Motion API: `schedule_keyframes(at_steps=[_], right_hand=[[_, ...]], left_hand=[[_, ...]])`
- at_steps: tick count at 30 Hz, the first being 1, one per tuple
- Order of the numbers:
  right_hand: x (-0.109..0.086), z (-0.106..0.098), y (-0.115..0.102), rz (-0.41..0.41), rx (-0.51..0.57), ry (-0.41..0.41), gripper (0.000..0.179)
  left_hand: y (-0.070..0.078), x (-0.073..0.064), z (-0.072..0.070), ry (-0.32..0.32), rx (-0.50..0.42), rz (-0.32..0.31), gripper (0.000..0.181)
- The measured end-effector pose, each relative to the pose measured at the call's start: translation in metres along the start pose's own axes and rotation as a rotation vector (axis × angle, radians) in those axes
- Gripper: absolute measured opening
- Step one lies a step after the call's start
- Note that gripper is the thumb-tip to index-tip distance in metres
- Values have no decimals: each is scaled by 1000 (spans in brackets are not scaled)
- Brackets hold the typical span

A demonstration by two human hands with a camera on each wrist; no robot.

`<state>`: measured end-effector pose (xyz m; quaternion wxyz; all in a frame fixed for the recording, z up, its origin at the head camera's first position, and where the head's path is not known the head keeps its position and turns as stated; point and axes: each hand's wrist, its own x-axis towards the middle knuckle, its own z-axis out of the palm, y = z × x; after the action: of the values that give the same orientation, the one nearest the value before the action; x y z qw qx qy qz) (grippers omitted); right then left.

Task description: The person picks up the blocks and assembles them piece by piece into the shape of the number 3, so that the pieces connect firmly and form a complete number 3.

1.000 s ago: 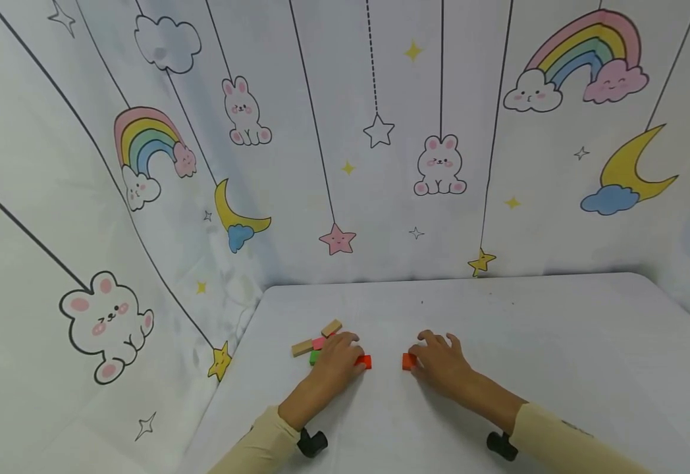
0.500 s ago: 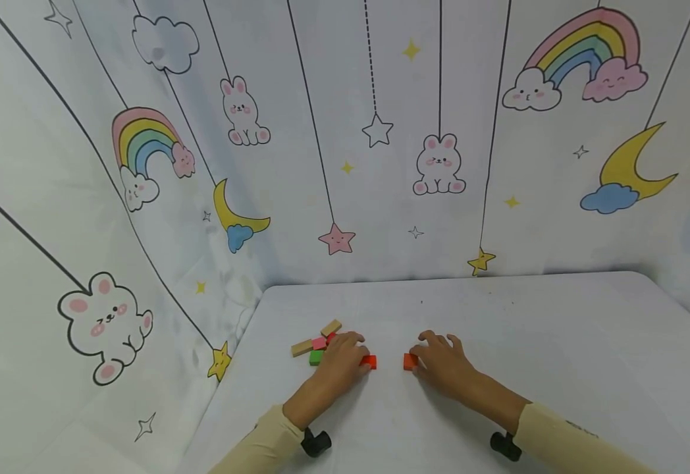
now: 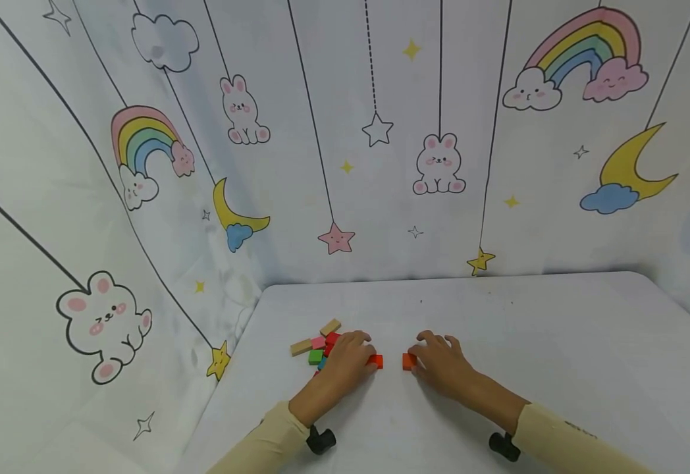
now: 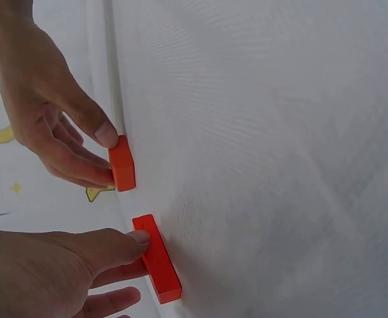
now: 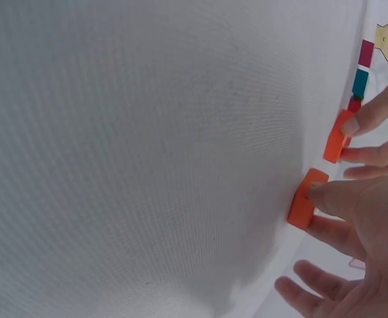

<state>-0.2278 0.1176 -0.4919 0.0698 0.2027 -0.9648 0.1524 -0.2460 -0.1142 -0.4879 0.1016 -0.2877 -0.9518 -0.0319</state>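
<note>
My left hand [image 3: 349, 363] pinches a red wooden block [image 3: 376, 361] between thumb and fingers, low at the white tabletop. In the left wrist view that red block [image 4: 158, 262] shows its long side under the thumb. Across a small gap, my right hand [image 3: 444, 366] holds an orange block [image 3: 409, 361] by thumb and fingertips, its other fingers spread. Seen from the right wrist, the orange block [image 5: 306, 199] and the red one stand end toward end, apart.
Left of my left hand lies a loose group of blocks: two bare wood ones [image 3: 301, 347], a pink one [image 3: 318, 343], a green one [image 3: 316, 357] and red ones [image 3: 332, 339]. My left hand partly hides a blue block [image 3: 322, 363]. A printed cloth [image 3: 380, 197] hangs behind the table.
My left hand has slid right with the red block, narrowing the gap to the orange one and uncovering more of the group. My right hand has stayed almost still.
</note>
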Motion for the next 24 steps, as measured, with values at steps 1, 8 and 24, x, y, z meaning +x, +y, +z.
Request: schedule_keyframes(at_steps=[1, 8, 24], right_hand=[[0, 0, 0, -2, 0, 1, 28], [0, -1, -1, -16, 7, 9, 26], [3, 3, -4, -30, 9, 20, 25]], left_hand=[[0, 0, 0, -1, 1, 1, 24], [4, 2, -1, 0, 11, 9, 24], [10, 6, 2, 5, 2, 11, 24]])
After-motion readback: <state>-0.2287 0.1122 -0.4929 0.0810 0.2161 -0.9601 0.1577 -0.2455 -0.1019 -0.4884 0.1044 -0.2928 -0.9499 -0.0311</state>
